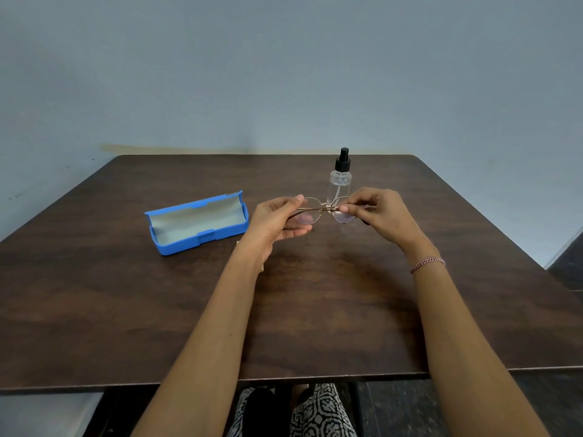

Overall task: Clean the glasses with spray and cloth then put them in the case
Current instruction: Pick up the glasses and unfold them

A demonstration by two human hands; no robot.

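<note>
1. My left hand (pixel 277 220) holds the left end of the glasses (pixel 325 210). The thumb and a fingertip pinch the rim of that lens, and the other fingers curl loosely beneath it.
2. My right hand (pixel 378 216) takes the other end. The thumb and forefinger are closed in a pinch on the thin metal by the right lens, and the remaining fingers are bent behind them.
3. The glasses hang between my two hands, lifted off the table (pixel 315 310), lenses facing away from me. One temple arm lies folded across the back of the lenses.
4. The spray bottle (pixel 340 179) stands upright just behind the glasses, clear with a black nozzle. Its lower part shows through the frame.
5. The case (pixel 202 241) is blue and lies on the table to the left of my left hand, apart from it. Its lid is open and the pale lining shows.
6. A sliver of something tan (pixel 238 244) peeps out beside my left wrist. Too little of it shows for me to tell what it is.
7. A thread bracelet (pixel 427 264) circles my right wrist.
</note>
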